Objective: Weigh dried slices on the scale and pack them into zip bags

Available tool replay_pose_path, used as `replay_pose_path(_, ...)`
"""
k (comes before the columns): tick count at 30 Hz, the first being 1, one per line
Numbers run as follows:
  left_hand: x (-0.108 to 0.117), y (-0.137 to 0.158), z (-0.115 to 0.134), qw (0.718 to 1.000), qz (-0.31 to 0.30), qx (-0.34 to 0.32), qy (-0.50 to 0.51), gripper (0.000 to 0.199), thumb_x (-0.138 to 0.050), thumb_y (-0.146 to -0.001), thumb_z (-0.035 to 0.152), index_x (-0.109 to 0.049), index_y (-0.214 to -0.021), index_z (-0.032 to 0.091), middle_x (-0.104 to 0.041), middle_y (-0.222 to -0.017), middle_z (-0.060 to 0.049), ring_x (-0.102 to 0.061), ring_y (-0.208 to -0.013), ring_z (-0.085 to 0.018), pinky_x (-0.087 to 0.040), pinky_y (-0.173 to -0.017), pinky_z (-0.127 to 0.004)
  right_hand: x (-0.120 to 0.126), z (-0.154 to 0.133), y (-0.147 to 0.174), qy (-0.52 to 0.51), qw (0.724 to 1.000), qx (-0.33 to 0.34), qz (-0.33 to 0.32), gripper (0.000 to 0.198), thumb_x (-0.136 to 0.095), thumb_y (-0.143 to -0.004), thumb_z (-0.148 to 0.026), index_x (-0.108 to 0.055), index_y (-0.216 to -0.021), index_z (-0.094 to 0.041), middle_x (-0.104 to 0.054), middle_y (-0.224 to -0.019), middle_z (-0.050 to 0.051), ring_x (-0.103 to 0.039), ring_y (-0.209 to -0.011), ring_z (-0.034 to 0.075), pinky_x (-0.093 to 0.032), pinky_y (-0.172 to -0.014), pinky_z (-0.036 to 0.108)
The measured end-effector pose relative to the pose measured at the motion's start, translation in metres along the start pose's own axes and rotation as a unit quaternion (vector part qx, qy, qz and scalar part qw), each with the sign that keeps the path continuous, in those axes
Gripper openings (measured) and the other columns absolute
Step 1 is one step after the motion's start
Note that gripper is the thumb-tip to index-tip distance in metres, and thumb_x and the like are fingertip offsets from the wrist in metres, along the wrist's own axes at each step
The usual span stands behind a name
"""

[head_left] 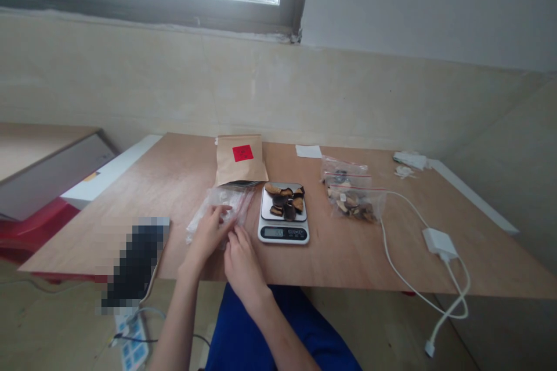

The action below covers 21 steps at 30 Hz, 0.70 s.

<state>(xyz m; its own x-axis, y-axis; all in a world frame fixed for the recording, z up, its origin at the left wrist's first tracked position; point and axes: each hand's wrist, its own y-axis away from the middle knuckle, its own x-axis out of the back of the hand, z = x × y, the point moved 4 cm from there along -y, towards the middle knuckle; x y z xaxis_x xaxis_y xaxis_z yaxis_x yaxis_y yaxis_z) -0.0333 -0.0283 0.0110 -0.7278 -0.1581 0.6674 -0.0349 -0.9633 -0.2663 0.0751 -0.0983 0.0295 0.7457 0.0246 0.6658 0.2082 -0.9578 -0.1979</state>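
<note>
My left hand [212, 229] lies over a stack of clear zip bags [198, 217], its fingers apart. Close beside it, my right hand [242, 253] has its fingers drawn together at the bags' near right edge, pinching a bag there; the fingertips are partly hidden. To the right of both hands stands a white kitchen scale [284, 239] with a lit display too small to read surely. Several dried mushroom pieces [287, 202], dark brown and tan, rest on its plate.
Behind the bags is a brown paper pouch [226, 165] with a red label. Filled zip bags [354, 206] lie right of the scale, near a white charger with cable [439, 242]. A white paper [308, 151] lies at the back; a blurred dark device [137, 261] overlaps the left front edge.
</note>
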Motion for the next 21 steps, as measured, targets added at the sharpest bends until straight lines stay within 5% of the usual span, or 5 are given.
replay_pose_path(11,0.005,0.009,0.025,0.996,0.068,0.058,0.024,0.02,-0.05,-0.075,0.035,-0.06,-0.072,0.018,-0.062,-0.071,-0.003,-0.056,-0.056,-0.015,-0.046,-0.059,-0.029,0.02,0.004,0.0,-0.158,0.985,-0.023,0.069,0.027,-0.036,-0.084,-0.011,-0.057,-0.101,-0.015,-0.058,-0.111,0.012,-0.058,-0.104,0.019,-0.048,-0.092,0.035)
replay_pose_path(15,0.022,0.024,0.048,0.989,0.133,0.034,0.05,0.019,-0.051,-0.077,0.035,-0.061,-0.081,0.019,-0.063,-0.068,-0.001,-0.057,-0.058,-0.014,-0.046,-0.058,-0.027,0.023,0.008,0.002,-0.256,0.954,-0.081,0.131,0.022,-0.041,-0.087,-0.027,-0.044,-0.107,-0.017,-0.058,-0.105,0.011,-0.063,-0.085,0.016,-0.054,-0.073,0.03)
replay_pose_path(21,0.018,0.043,0.076,0.98,0.128,-0.042,0.15,0.015,-0.054,-0.079,0.034,-0.059,-0.083,0.02,-0.063,-0.074,-0.001,-0.059,-0.066,-0.013,-0.048,-0.062,-0.025,0.026,0.011,-0.002,-0.389,0.895,-0.137,0.169,0.02,-0.045,-0.086,-0.04,-0.041,-0.093,-0.021,-0.061,-0.076,0.001,-0.06,-0.059,0.012,-0.048,-0.05,0.021)
